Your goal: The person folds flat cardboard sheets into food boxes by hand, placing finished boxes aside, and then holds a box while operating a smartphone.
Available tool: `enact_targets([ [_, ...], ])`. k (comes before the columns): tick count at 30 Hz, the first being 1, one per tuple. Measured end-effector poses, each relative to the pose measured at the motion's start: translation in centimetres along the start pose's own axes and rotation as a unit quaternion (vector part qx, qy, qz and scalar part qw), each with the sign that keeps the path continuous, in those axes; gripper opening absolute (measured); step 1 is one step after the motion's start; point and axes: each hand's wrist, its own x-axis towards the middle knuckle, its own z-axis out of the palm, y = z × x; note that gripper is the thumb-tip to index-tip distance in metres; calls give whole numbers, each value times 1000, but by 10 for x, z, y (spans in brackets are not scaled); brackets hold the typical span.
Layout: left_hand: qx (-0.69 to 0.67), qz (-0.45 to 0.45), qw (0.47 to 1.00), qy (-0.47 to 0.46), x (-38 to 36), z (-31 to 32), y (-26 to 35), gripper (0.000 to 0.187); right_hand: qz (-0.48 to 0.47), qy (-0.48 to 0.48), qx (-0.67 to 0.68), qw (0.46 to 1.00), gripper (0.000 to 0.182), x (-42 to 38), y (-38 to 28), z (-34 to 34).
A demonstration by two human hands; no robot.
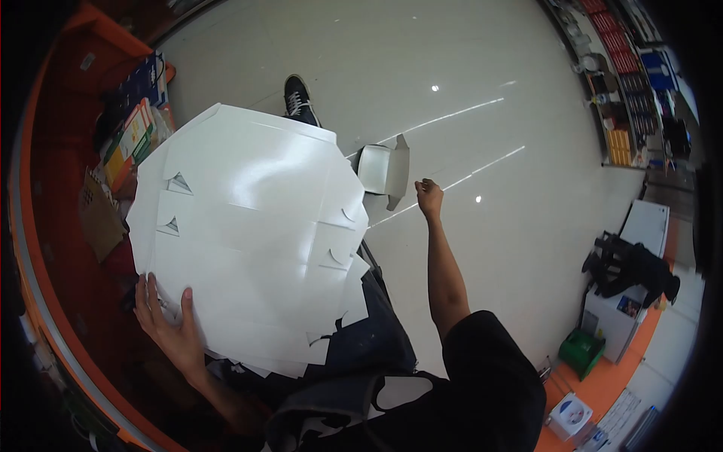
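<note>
A broad stack of glossy white die-cut cardboard sheets [248, 196], with slots and tabs, lies across my lap. My left hand [172, 328] rests at the stack's lower left edge, its fingers and thumb spread and touching the cardboard. To the right of the stack is a small white cardboard box [375, 169] with its lid standing open. My right hand [429, 197] is stretched out just beyond that lid, a small gap apart from it. Its fingers are curled in, and whatever they may hold is hidden.
An orange-edged counter [68, 369] with a red interior runs along my left, holding books [134, 139] and papers. My shoe [298, 98] is on the shiny tiled floor [467, 98]. Stocked shelves [621, 83] stand at upper right; a green bin [581, 352] sits at lower right.
</note>
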Motion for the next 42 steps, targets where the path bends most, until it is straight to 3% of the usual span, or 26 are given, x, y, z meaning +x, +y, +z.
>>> enact_targets([
  [5, -16, 34, 999, 29, -7, 4, -8, 58, 3, 14, 61, 998, 39, -67, -30, -16],
  [7, -26, 27, 998, 51, -14, 4, -13, 57, 67, -37, 342, 937, 41, -111, -99, -47],
  [11, -79, 53, 992, 81, -14, 1, -16, 50, -12, -185, 441, 878, 44, -166, -232, -97],
  [13, -77, 21, 994, 77, -13, -2, -12, 52, -69, -233, 426, 871, 49, -182, -282, -105],
  [16, -74, 22, 991, 107, -17, -6, -12, 53, -201, -238, 102, 945, 64, -194, -323, -105],
  [17, -72, 23, 991, 114, -20, -5, -16, 53, -217, -246, 100, 939, 64, -197, -330, -102],
  [19, -41, 2, 990, 136, -25, -5, -22, 48, -300, -141, 43, 942, 65, -206, -341, -96],
  [21, -74, -44, 992, 96, -29, -8, -28, 42, -318, -142, 42, 936, 67, -210, -348, -91],
  [23, -62, -20, 991, 116, -31, -16, -28, 34, -383, -74, 0, 921, 67, -213, -356, -88],
  [25, -274, -119, 953, 50, -31, -21, -27, 22, -396, -66, 14, 916, 66, -224, -364, -93],
  [27, -345, -108, 932, 29, -33, -33, -34, 18, -386, 5, -10, 922, 65, -244, -367, -103],
  [29, -550, -105, 823, 94, -41, -35, -37, 20, -418, 19, -9, 908, 63, -255, -358, -107],
  [31, -590, -121, 795, 74, -49, -42, -42, 20, -339, -139, 64, 928, 64, -271, -354, -106],
  [34, -692, -124, 705, 95, -56, -43, -44, 20, -263, -305, 166, 900, 68, -282, -353, -94],
  [35, -694, -126, 701, 104, -57, -43, -44, 20, -270, -308, 163, 897, 68, -280, -357, -92],
  [37, -759, -100, 641, 52, -65, -43, -46, 26, -184, -398, 272, 857, 73, -275, -365, -88],
  [38, -776, -81, 625, 30, -70, -40, -52, 38, -241, -356, 225, 874, 76, -270, -366, -86],
  [39, -779, -81, 620, 54, -75, -42, -54, 38, -260, -367, 218, 866, 76, -267, -373, -86],
  [41, -789, -74, 609, -11, -80, -49, -55, 52, -263, -320, 236, 879, 75, -263, -387, -87],
  [42, -809, -60, 584, -38, -81, -49, -57, 64, -207, -404, 289, 843, 73, -254, -391, -88],
])
